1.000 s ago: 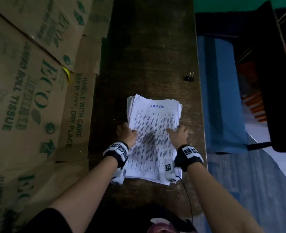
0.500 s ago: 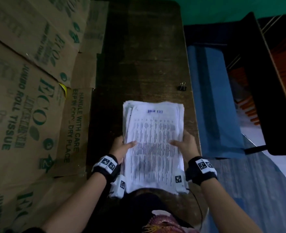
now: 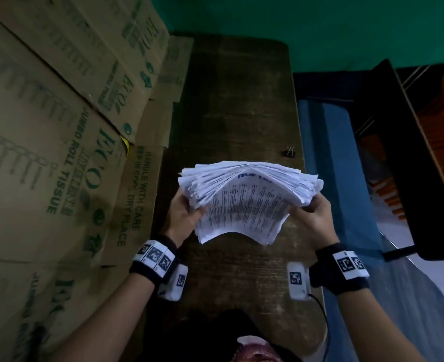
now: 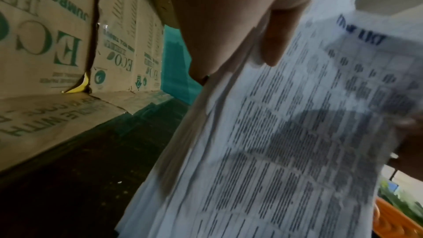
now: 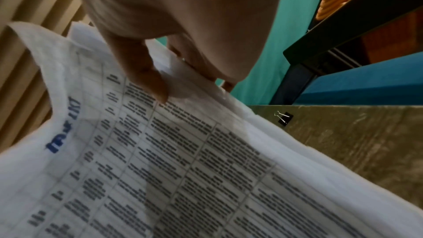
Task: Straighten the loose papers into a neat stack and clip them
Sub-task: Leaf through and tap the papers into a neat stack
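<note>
A thick bundle of printed white papers (image 3: 247,202) hangs above the dark wooden table (image 3: 236,105), tipped up on end with its sheets fanned unevenly along the top. My left hand (image 3: 186,210) grips its left side, thumb (image 4: 274,42) on the printed front sheet (image 4: 297,142). My right hand (image 3: 309,210) grips the right side, thumb (image 5: 142,71) pressed on the same sheet (image 5: 183,169). A small black binder clip (image 3: 290,152) lies on the table beyond the papers, near the right edge; the right wrist view shows the clip (image 5: 283,118) too.
Flattened cardboard boxes (image 3: 58,152) with green print line the table's left side. A blue mat (image 3: 328,178) lies on the floor to the right, beside a dark frame (image 3: 398,165) holding orange items. A green wall (image 3: 294,22) stands behind the table.
The papers lay flat on the table under both hands one second ago. Both hands then gripped their sides and lifted them off the table, tipping the bundle upright.
</note>
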Motion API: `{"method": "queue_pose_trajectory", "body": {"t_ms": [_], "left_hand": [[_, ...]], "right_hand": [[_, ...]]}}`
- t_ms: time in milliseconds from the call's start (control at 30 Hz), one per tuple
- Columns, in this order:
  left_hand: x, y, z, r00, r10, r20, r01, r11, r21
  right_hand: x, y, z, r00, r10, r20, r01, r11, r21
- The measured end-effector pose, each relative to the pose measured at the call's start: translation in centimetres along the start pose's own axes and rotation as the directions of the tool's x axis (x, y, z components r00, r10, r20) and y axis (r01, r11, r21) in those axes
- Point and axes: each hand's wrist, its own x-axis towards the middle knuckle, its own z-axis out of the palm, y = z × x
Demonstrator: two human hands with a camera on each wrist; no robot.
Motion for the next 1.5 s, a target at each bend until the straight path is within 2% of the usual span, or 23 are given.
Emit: {"method": "queue_pose_trajectory", "body": {"t_ms": [100,200,300,400,467,567,600,667,733,867,967,1067,1100,1167,1233,1333,1433,1500], "left_hand": [[0.1,1.0,-0.8,0.998,0.042,0.053,-0.037,0.996,-0.086],[-0.2,2.1,0.0,0.992,0.046,0.118,-0.04,0.998,-0.051],[-0.4,2.7,0.9,0.998,0.004,0.065,0.002,0.996,-0.089],[-0.7,3.2,0.3,0.998,0.069,0.003,-0.068,0.993,-0.095],[-1.3,2.9,-0.1,0.991,0.132,0.003,-0.132,0.991,-0.029],[-1.4,1.4,0.0,0.987,0.162,0.014,-0.163,0.984,0.076],[-1.4,1.3,0.0,0.986,0.164,0.042,-0.167,0.982,0.084],[-1.0,1.3,-0.2,0.974,0.212,0.083,-0.217,0.975,0.051],[-0.8,2.0,-0.2,0.965,0.256,0.062,-0.26,0.964,0.06],[0.5,3.1,1.5,0.977,0.215,0.004,-0.211,0.954,0.214],[1.0,3.9,2.2,0.988,0.144,-0.053,-0.14,0.987,0.078],[1.2,3.6,1.5,0.98,0.187,0.068,-0.195,0.971,0.14],[1.3,3.2,1.3,0.979,0.178,0.1,-0.192,0.968,0.159],[1.5,3.1,1.1,0.987,0.12,0.106,-0.136,0.978,0.156],[1.9,3.4,1.1,0.993,0.095,0.063,-0.105,0.979,0.173],[2.8,3.9,0.1,0.995,0.068,-0.066,-0.055,0.982,0.178],[3.8,3.7,-2.7,0.995,0.067,-0.072,-0.058,0.991,0.118],[4.2,4.0,-4.3,0.998,0.062,-0.028,-0.053,0.968,0.246]], "right_hand": [[-0.4,-0.7,0.0,1.0,-0.025,-0.003,0.025,1.0,0.016],[-0.6,-0.7,1.2,0.999,-0.043,0.02,0.043,0.999,-0.006],[-0.6,-1.2,2.5,0.993,-0.091,-0.075,0.091,0.996,0.0],[-1.2,-1.9,1.9,0.973,-0.176,-0.146,0.184,0.982,0.041],[-1.9,-2.0,1.5,0.971,-0.209,-0.117,0.217,0.974,0.062],[-2.4,-1.1,1.2,0.982,-0.184,0.032,0.186,0.979,-0.083],[-2.4,-0.9,1.1,0.985,-0.165,0.046,0.169,0.979,-0.112],[-2.3,-0.5,1.0,0.99,-0.139,0.008,0.138,0.98,-0.14],[-2.0,0.3,0.8,0.992,-0.12,-0.032,0.114,0.983,-0.141],[-0.9,0.2,2.1,0.989,-0.05,-0.142,0.032,0.991,-0.129],[-0.3,-0.2,2.3,0.981,-0.1,-0.167,0.085,0.992,-0.095],[-0.3,0.7,0.7,0.997,-0.045,-0.057,0.044,0.999,-0.023],[-0.4,1.1,0.6,1.0,-0.005,-0.019,0.004,0.999,-0.046],[-0.6,2.0,1.0,0.998,0.054,-0.046,-0.06,0.988,-0.14],[-0.7,2.4,1.8,0.991,0.056,-0.125,-0.076,0.983,-0.166],[-0.2,1.4,2.4,0.986,-0.032,-0.164,0.005,0.987,-0.16],[1.2,-0.9,1.9,0.993,-0.035,-0.116,0.019,0.991,-0.136],[2.2,-2.4,1.4,0.998,-0.055,-0.002,0.054,0.987,-0.152]]}}
